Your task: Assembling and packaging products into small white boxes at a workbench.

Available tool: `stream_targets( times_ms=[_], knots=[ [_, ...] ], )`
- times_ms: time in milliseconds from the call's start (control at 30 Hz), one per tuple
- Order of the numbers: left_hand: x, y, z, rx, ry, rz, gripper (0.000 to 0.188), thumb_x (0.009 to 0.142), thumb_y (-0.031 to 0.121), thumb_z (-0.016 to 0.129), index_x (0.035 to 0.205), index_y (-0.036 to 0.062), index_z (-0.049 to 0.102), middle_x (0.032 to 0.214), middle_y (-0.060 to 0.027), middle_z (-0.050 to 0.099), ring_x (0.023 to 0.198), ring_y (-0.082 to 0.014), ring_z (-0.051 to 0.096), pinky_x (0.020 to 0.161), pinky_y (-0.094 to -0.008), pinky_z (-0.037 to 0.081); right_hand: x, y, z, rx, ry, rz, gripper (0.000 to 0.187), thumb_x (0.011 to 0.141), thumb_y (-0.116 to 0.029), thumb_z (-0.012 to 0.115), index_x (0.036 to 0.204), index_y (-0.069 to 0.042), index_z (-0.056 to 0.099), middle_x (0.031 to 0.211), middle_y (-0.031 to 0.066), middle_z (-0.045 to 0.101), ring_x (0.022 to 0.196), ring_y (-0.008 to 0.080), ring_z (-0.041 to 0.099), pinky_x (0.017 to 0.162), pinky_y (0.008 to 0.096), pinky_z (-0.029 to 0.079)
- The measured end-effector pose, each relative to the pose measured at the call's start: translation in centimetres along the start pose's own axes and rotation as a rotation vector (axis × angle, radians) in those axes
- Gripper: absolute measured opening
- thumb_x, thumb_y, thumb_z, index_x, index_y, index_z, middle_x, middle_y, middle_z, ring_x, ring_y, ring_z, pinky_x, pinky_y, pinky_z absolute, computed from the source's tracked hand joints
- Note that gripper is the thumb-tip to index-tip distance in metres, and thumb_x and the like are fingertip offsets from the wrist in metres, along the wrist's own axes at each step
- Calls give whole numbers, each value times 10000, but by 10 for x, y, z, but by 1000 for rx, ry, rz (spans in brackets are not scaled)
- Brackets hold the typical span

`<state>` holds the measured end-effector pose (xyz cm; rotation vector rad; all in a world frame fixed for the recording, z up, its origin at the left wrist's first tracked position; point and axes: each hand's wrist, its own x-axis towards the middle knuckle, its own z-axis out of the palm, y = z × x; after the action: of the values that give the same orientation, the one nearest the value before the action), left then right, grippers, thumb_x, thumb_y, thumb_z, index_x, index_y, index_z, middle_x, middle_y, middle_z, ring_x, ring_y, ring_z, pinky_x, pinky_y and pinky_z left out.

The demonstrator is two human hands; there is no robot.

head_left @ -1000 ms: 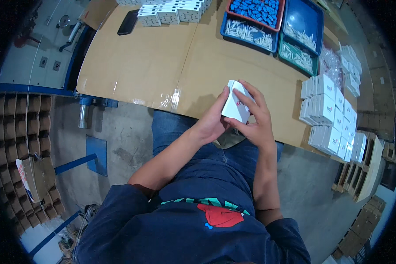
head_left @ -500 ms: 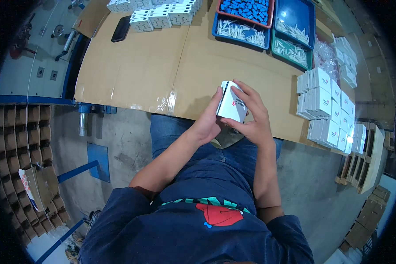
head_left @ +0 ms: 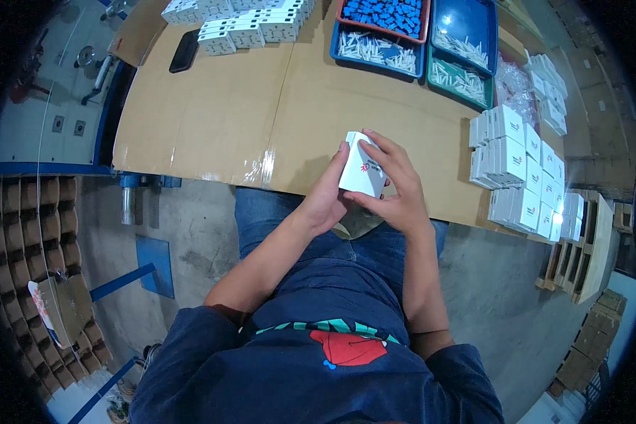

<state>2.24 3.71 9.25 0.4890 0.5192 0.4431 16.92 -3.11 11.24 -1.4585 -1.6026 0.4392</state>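
Note:
Between my two hands is a small white rectangular case (head_left: 357, 173), its printed flat face turned up, just over the near edge of the cardboard-covered table (head_left: 212, 120). My left hand (head_left: 323, 203) grips its left side, with the thumb along that edge. On the right, my right hand (head_left: 401, 189) clasps it, fingers lying over the far corner and thumb at the near corner. Both hands are closed on the case, which hides parts of my left fingers. No gap shows along its left edge.
Similar white cases (head_left: 512, 169) stand stacked at the table's right. Far off are a red tray (head_left: 426, 21) of blue pieces, and blue (head_left: 420, 71) and green (head_left: 466, 98) trays of white sticks. White blocks (head_left: 251, 32) and a black phone (head_left: 184, 51) lie far left.
A dark gap along the case's left edge has disappeared; its cover now sits flush. My hands keep their hold, with only slight shifts, and the whole view has moved a little.

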Motion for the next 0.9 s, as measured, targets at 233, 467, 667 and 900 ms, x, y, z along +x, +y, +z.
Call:
stream_targets(
  times_ms=[233, 467, 667, 900],
  knots=[
    [0, -2, -2, 7, -16, -8, 589, 1069, 582, 314, 1421, 139, 476, 1238, -66, 627, 1135, -185, 632, 955, -368, 542, -3, 1, -1, -17, 8, -8, 799, 641, -216, 920, 1369, -74, 622, 1452, 153, 548, 1319, 319, 542, 1065, 426, 467],
    [-4, 1, 0, 11, -19, -14, 609, 1061, 603, 313, 1420, 140, 480, 1232, -64, 633, 1122, -192, 639, 953, -372, 539, -2, -2, 1, 33, 9, 9, 774, 649, -196, 904, 1363, -84, 627, 1454, 137, 551, 1339, 346, 517, 1105, 446, 426],
    [-2, 3, 2, 39, 30, -62, 622, 1054, 617, 312, 1405, 138, 499, 1232, -67, 636, 1126, -197, 639, 944, -380, 543, 0, 1, -1, 33, 3, -5, 779, 650, -202, 902, 1369, -93, 623, 1464, 130, 546, 1342, 346, 515, 1105, 448, 427],
    [-3, -3, -3, -15, -1, -9, 606, 1060, 600, 320, 1404, 134, 497, 1232, -66, 635, 1125, -194, 636, 953, -374, 540, -1, -2, -1, 4, -15, -5, 789, 642, -206, 909, 1369, -87, 624, 1458, 135, 552, 1338, 334, 520, 1098, 441, 434]
  ],
)
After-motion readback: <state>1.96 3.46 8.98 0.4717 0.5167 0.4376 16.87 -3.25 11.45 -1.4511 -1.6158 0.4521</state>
